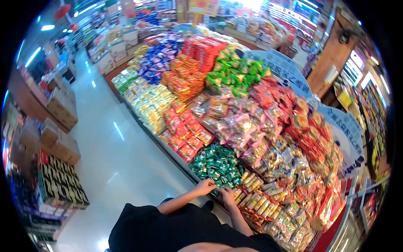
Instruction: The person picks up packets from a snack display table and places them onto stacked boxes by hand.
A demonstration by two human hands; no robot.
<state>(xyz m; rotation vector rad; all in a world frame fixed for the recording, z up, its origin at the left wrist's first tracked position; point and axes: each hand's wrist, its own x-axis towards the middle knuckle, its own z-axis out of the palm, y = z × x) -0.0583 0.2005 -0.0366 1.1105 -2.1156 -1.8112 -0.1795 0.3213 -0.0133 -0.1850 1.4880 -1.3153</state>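
My left hand [205, 187] is at the near edge of a heap of small, shiny green packets [218, 161]. Its fingers are drawn together, pointing right. Close beside it, my right hand [227, 195] is also closed, fingertips turned towards the left hand. A narrow gap with green behind it lies between the two hands. Whether they pinch one of the green packets cannot be told apart from the heap. To the right of my right hand are yellow-and-brown wrapped rolls [262, 206]. Red packets [184, 132] lie left of the green heap.
The sloping display stand continues with white-and-yellow packets [147, 103], blue packets [161, 56], bright green packets [237, 71] and clear bags of snacks [243, 126]. Blue signs [279, 67] rise behind. On the left runs a shiny floor aisle [105, 138], with stacked cartons [61, 143] along it.
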